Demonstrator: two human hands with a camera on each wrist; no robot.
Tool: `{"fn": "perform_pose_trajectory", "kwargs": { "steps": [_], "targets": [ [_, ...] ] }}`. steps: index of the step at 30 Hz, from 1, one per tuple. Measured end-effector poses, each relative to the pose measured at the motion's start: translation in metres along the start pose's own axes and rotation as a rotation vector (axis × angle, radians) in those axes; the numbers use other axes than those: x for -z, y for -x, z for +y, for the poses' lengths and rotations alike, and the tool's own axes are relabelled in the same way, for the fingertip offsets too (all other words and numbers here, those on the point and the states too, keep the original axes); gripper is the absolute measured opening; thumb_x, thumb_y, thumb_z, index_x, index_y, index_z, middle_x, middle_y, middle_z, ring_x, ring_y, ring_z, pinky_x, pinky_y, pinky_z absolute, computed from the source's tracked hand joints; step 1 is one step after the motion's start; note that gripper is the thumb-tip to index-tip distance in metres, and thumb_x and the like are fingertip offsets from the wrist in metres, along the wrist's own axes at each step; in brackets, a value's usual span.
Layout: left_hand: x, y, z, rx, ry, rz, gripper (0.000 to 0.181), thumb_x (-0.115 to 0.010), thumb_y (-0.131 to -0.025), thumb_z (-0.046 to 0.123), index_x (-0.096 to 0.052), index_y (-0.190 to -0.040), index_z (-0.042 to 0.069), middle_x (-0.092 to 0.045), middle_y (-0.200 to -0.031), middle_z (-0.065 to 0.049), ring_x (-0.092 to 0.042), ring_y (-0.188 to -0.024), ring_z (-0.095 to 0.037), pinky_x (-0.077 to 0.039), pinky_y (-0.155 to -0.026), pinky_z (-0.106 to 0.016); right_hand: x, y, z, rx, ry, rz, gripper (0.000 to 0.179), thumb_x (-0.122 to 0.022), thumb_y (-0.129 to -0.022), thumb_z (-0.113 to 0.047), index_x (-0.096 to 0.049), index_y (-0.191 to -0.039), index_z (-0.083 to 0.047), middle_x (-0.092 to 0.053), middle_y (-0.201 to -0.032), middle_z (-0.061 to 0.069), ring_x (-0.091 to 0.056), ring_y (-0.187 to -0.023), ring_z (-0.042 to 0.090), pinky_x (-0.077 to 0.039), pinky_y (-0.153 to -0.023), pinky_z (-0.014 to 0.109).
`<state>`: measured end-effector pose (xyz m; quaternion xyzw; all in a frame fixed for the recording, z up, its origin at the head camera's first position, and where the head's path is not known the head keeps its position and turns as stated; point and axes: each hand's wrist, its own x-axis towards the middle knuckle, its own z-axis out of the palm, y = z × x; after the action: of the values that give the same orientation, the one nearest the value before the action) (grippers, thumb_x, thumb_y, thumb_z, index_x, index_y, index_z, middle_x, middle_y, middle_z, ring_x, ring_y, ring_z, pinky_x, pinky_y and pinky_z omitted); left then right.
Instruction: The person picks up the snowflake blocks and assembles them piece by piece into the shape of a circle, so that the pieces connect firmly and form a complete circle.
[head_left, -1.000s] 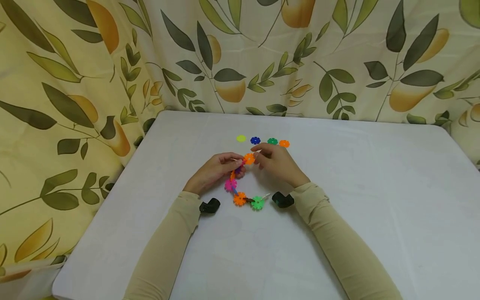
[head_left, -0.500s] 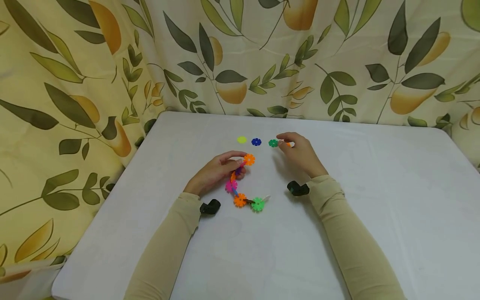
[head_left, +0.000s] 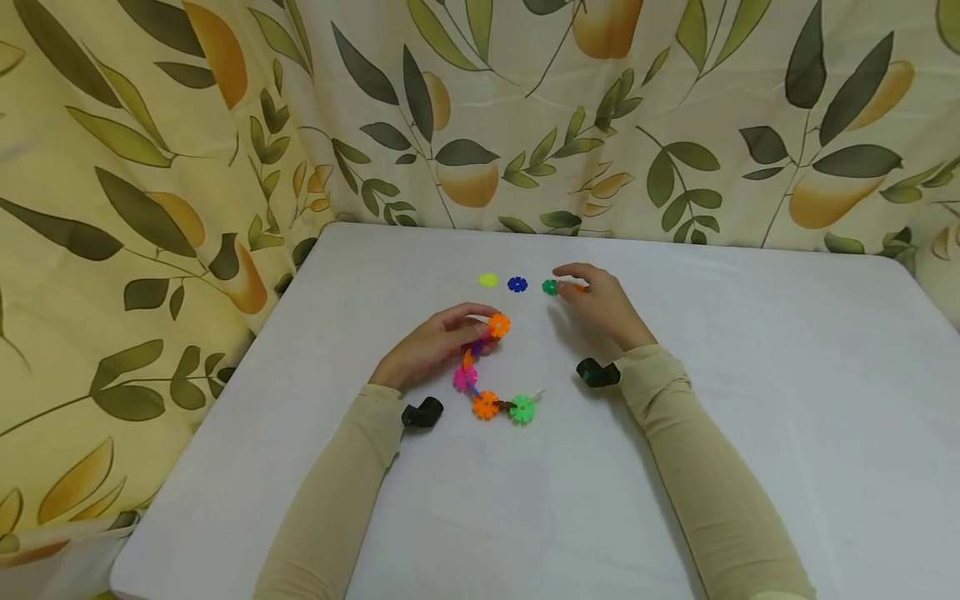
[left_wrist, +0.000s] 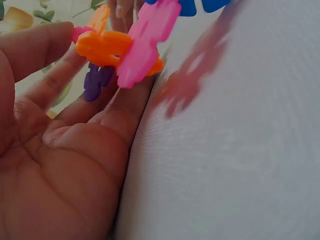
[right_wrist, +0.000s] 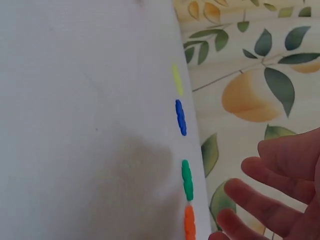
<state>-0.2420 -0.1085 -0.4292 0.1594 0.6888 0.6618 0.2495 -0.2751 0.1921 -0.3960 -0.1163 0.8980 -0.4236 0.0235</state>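
A chain of notched, flower-shaped plastic discs hangs from my left hand [head_left: 431, 348], which pinches it near its upper end by an orange disc [head_left: 498, 325]. From there it curves down through a pink disc [head_left: 465, 378] and another orange one to a light green disc [head_left: 522, 409]. Up close in the left wrist view, a purple disc [left_wrist: 97, 82] shows below the fingertips. My right hand [head_left: 606, 310] hovers with loosely bent fingers over a loose orange disc [right_wrist: 190, 223], mostly covered in the head view. A dark green disc [head_left: 551, 287] lies beside its fingertips.
Farther left in the same row lie a blue disc [head_left: 517, 284] and a yellow disc [head_left: 488, 280]. The white table [head_left: 750, 400] ends at a back edge against a leaf-and-fruit patterned curtain [head_left: 555, 108]. Black wrist cameras [head_left: 423, 412] sit at both cuffs.
My right hand has left the upper end of the chain and moved right and back to the loose orange disc, where it now stays. The left hand keeps its pinch on the chain.
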Motion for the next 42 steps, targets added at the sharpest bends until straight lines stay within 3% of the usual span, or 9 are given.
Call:
{"fn": "perform_pose_trajectory", "kwargs": {
  "steps": [6,10,16,20,27,33,42],
  "targets": [
    [0.004,-0.003,-0.005,-0.017,0.089,-0.015,0.031,-0.060,-0.109,0.007,-0.059,-0.139,0.000,-0.071,-0.119,-0.015,-0.073,-0.110,-0.025,-0.051,-0.105,-0.033,-0.015,-0.018,-0.005,0.048,0.029,-0.020,0.037,-0.058,-0.110,-0.014,-0.063,-0.142,0.003,-0.057,-0.151,0.023,-0.048,-0.143,0.040,-0.037,-0.119,0.055],
    [0.005,-0.004,-0.004,-0.035,0.146,-0.021,0.024,-0.059,-0.108,0.002,-0.059,-0.131,-0.003,-0.072,-0.111,-0.011,-0.074,-0.102,-0.022,-0.053,-0.101,-0.031,-0.026,-0.036,-0.017,0.099,0.073,-0.075,0.037,-0.060,-0.109,-0.013,-0.064,-0.140,0.005,-0.059,-0.148,0.024,-0.047,-0.144,0.041,-0.032,-0.122,0.055],
    [0.005,-0.004,-0.005,-0.063,0.114,-0.023,0.007,-0.058,-0.108,0.001,-0.064,-0.112,0.001,-0.071,-0.099,-0.005,-0.065,-0.093,-0.018,-0.051,-0.088,-0.026,-0.045,-0.063,-0.033,0.187,0.181,-0.156,0.035,-0.060,-0.106,-0.007,-0.066,-0.137,0.008,-0.063,-0.142,0.025,-0.054,-0.137,0.041,-0.037,-0.119,0.053],
    [0.006,-0.003,-0.005,-0.070,0.107,-0.030,0.010,-0.058,-0.107,-0.001,-0.067,-0.106,0.003,-0.069,-0.098,-0.003,-0.059,-0.092,-0.017,-0.050,-0.085,-0.025,-0.054,-0.075,-0.042,0.162,0.268,-0.205,0.035,-0.060,-0.105,-0.008,-0.068,-0.137,0.005,-0.066,-0.139,0.024,-0.054,-0.129,0.043,-0.038,-0.114,0.055],
    [0.007,-0.003,-0.007,-0.063,0.114,-0.059,0.017,-0.059,-0.108,0.000,-0.073,-0.100,0.006,-0.069,-0.095,-0.002,-0.058,-0.088,-0.016,-0.049,-0.083,-0.025,-0.066,-0.086,-0.046,0.192,0.422,-0.202,0.033,-0.065,-0.103,-0.008,-0.071,-0.132,0.004,-0.065,-0.125,0.026,-0.056,-0.115,0.046,-0.042,-0.101,0.059],
    [0.007,-0.005,-0.008,-0.071,0.094,-0.066,0.017,-0.059,-0.108,0.001,-0.074,-0.100,0.005,-0.069,-0.094,-0.004,-0.058,-0.088,-0.017,-0.049,-0.083,-0.026,-0.078,-0.092,-0.048,0.210,0.571,-0.168,0.030,-0.066,-0.102,-0.009,-0.072,-0.129,0.001,-0.062,-0.128,0.026,-0.054,-0.114,0.047,-0.044,-0.102,0.060],
    [0.007,-0.004,-0.007,-0.057,0.081,-0.060,0.016,-0.059,-0.108,0.000,-0.074,-0.103,0.001,-0.071,-0.094,-0.004,-0.059,-0.087,-0.017,-0.050,-0.083,-0.025,-0.081,-0.090,-0.058,0.149,0.597,-0.204,0.024,-0.062,-0.099,-0.005,-0.067,-0.121,0.006,-0.064,-0.121,0.026,-0.053,-0.113,0.045,-0.042,-0.106,0.057]
  ]
}}
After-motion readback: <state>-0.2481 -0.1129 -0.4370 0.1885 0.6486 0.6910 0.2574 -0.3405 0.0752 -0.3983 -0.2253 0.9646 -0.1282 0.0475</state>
